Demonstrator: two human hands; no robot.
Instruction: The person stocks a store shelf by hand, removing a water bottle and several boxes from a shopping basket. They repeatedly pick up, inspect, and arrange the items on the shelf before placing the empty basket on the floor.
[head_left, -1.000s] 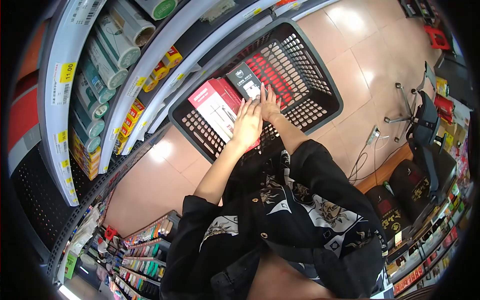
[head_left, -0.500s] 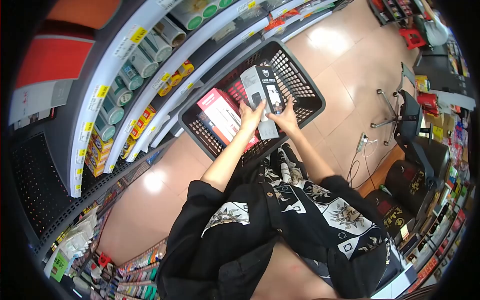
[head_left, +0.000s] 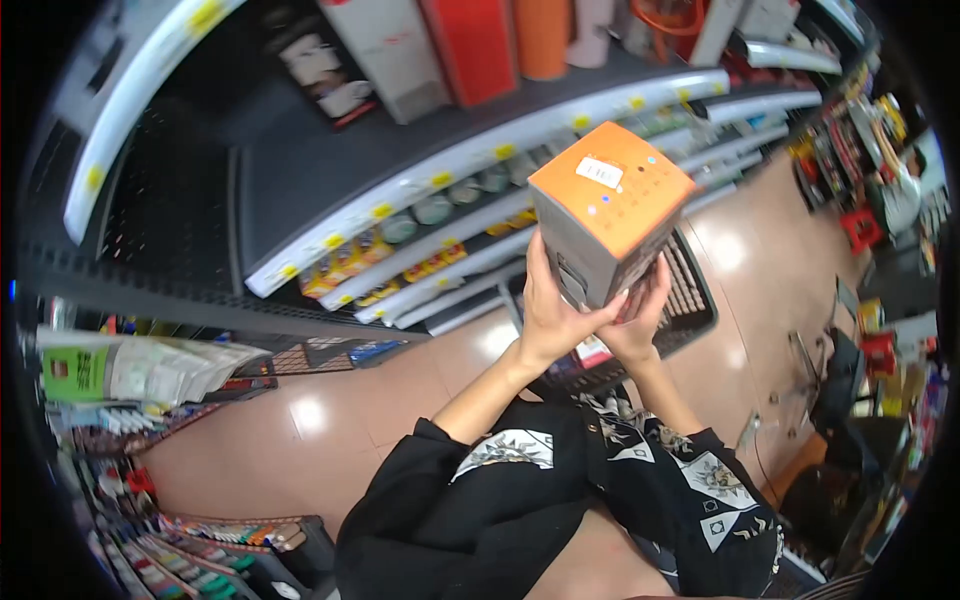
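The left hand [head_left: 548, 325] curves up from its raised forearm, its grip part-open against the near-left lower side of the box [head_left: 612, 195]. The box is held above the basket [head_left: 688, 285], orange end up, long axis rising from the palms. The right hand [head_left: 640, 322], equally near, cups the lower right side, fingers curled.

Both hands hold an orange-topped box [head_left: 605, 215], the right hand [head_left: 550, 318] at its 7 o'clock side, the left hand [head_left: 640, 325] at its 5 o'clock. Beyond the hands, a black basket [head_left: 690, 295] shows, partly hidden. A red box [head_left: 470, 50] stands on the shelf [head_left: 400, 150] towards 12 o'clock; a black chair [head_left: 838, 375] is near 3 o'clock.
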